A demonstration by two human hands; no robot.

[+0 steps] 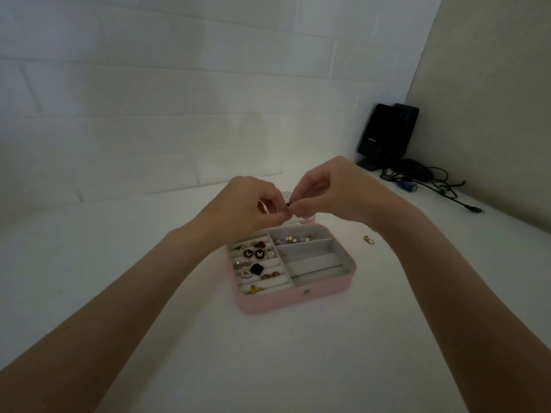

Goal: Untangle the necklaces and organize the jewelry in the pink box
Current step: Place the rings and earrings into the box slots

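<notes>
The pink jewelry box (286, 299) lies open on the white table, its lid mostly hidden behind my hands. Rings and earrings (256, 260) fill the padded rolls on its left side. Small studs (293, 239) lie in the far right compartment, and the nearer right compartments hold nothing. Above the box's far edge, my left hand (247, 208) and my right hand (325, 189) meet, both pinching a tiny dark jewelry piece (288, 204) between fingertips. I cannot tell what the piece is.
A small gold piece (368, 239) lies on the table right of the box. A black speaker (386, 134) and tangled cables (429, 180) sit in the far right corner. White tiled wall stands behind.
</notes>
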